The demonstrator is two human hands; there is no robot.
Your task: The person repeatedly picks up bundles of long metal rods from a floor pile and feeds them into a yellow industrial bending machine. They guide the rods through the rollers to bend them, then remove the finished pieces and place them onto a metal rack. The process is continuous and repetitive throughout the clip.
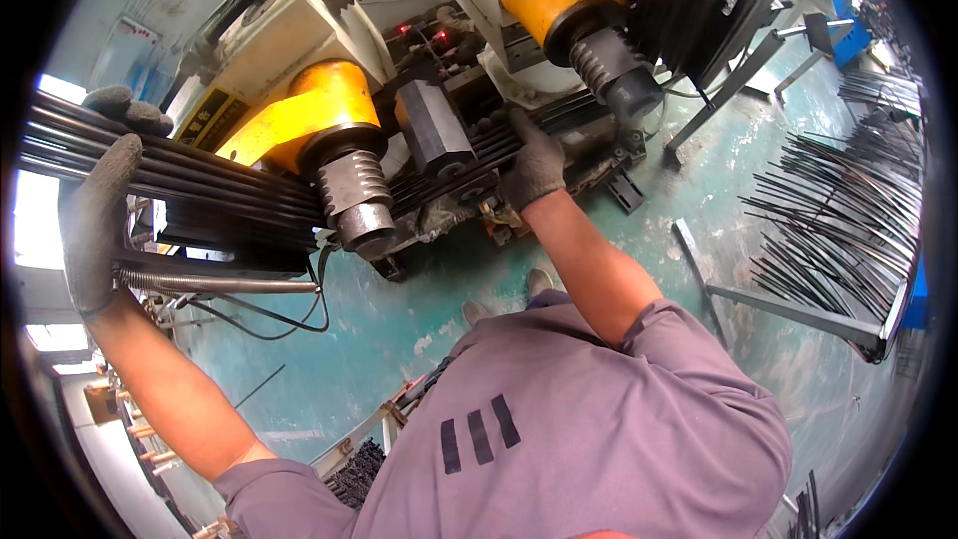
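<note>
While the left hand (93, 225) is at the left edge of the frame, its gloved fingers are wrapped round a bundle of dark rods (225, 180), thumb on the near side. Bundle runs from upper left toward upper centre, passing behind a ridged metal cylinder (354, 200) below a yellow housing (334, 105). Right hand (536, 165), also gloved, at upper centre: fingers grasping the rods farther along, tips partly hidden. Dark faceted block (431, 130) lies just left of this hand. Second yellow housing (549, 0) at top centre. Coiled spring (165, 281) below the bundle, near the left wrist. More thin rods (828, 225) lie on a rack (798, 311), right of frame; green floor (429, 314) beneath.
</note>
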